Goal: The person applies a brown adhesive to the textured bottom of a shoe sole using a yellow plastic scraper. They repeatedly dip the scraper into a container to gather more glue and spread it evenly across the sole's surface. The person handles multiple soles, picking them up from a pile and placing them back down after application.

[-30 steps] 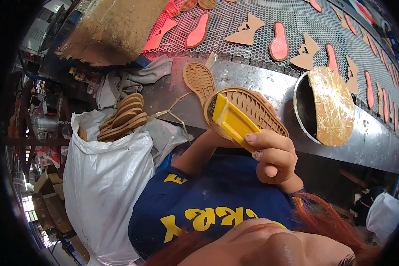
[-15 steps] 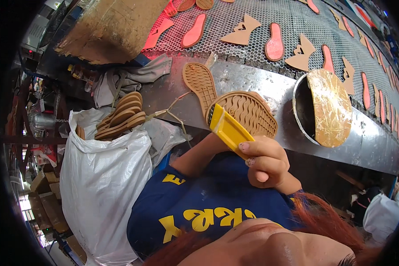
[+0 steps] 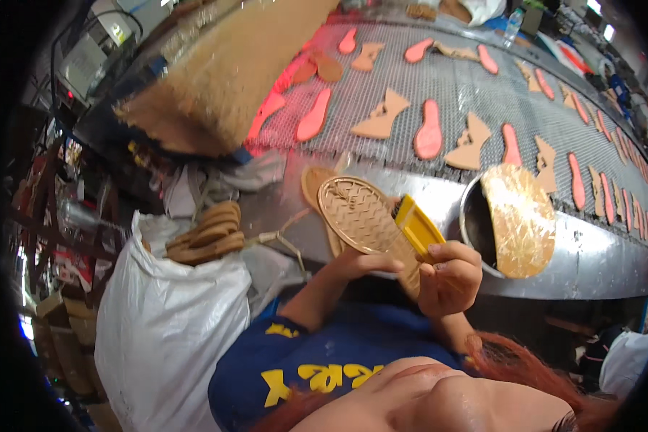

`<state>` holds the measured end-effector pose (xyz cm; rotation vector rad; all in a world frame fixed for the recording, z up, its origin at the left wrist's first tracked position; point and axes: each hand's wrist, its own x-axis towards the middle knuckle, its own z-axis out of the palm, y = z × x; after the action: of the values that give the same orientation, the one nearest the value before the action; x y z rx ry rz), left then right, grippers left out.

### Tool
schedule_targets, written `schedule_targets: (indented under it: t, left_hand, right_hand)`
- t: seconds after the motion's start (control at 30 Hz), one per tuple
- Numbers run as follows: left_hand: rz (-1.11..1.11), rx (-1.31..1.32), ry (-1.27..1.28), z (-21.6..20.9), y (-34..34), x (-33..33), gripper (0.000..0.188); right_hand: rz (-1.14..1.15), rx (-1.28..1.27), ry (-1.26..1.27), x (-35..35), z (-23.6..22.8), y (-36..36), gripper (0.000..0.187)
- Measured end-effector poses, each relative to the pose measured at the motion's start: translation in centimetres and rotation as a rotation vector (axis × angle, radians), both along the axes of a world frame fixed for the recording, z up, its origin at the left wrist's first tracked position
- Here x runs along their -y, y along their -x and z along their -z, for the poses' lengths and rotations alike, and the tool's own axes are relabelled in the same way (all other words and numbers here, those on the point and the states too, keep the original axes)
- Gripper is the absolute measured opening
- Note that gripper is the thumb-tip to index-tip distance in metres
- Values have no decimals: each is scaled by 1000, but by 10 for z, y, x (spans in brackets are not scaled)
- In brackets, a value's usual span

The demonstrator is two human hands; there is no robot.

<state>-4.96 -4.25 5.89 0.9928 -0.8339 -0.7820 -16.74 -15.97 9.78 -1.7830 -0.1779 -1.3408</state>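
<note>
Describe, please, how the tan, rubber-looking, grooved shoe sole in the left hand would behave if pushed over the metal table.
The tan sole might bend only slightly, showing no sag in the left hand. Its grooved tread may grip rather than slip. Being flat, it seems unlikely to roll.

Here's the metal worktop (image 3: 590,268), shining, with a tub (image 3: 477,229) standing toward its right and a tan sole (image 3: 311,184), partly hidden, over on the left; just beyond, the mesh belt (image 3: 468,93) carries pink soles (image 3: 428,135), tan cutouts (image 3: 384,117) and, at its reddish left end, rounded brown pieces (image 3: 329,68).
</note>
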Motion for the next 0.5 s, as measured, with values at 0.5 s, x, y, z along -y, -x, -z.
schedule_targets:
  t: [0.5]
  left_hand:
    - [374,-784,279,-13,-5,-16,84]
  right_hand:
    - [-45,-177,115,19,-13,-25,21]
